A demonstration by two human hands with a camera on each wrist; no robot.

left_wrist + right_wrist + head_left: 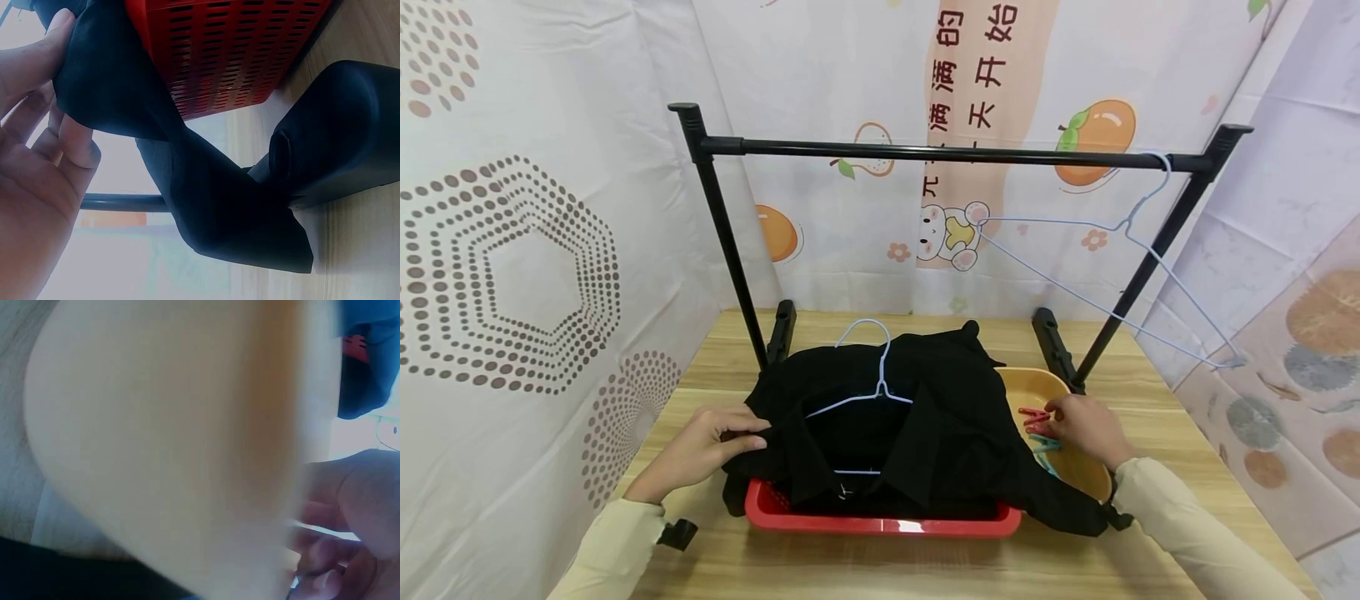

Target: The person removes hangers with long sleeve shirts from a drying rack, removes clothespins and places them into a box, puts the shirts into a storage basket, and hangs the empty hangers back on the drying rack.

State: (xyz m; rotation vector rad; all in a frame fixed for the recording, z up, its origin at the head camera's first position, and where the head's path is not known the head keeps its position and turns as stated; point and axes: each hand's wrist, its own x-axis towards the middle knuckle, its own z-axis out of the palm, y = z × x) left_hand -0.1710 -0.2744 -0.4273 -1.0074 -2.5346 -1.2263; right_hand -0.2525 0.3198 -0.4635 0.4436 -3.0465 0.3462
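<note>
A black collared shirt (970,417) lies over a red plastic basket (820,523), with a pale blue wire hanger (881,387) inside its collar and the hook sticking up. My left hand (703,442) pinches the shirt at its left side, thumb on top. In the left wrist view a black sleeve (119,75) hangs from the fingers beside the basket's slotted wall. On the other side, my right hand (1090,429) reaches into a yellow basin (1101,483), its fingertips pinching a red clothespin (1037,430). The right wrist view shows mostly the basin's blurred outer wall (156,425).
Behind the basket stands a black garment rack (925,152) with feet on the wooden table (820,575). Another blue wire hanger (1127,223) hangs at the bar's right end. More clothespins, including a teal one (1045,462), lie in the basin. One shirt sleeve (1067,508) drapes over its front.
</note>
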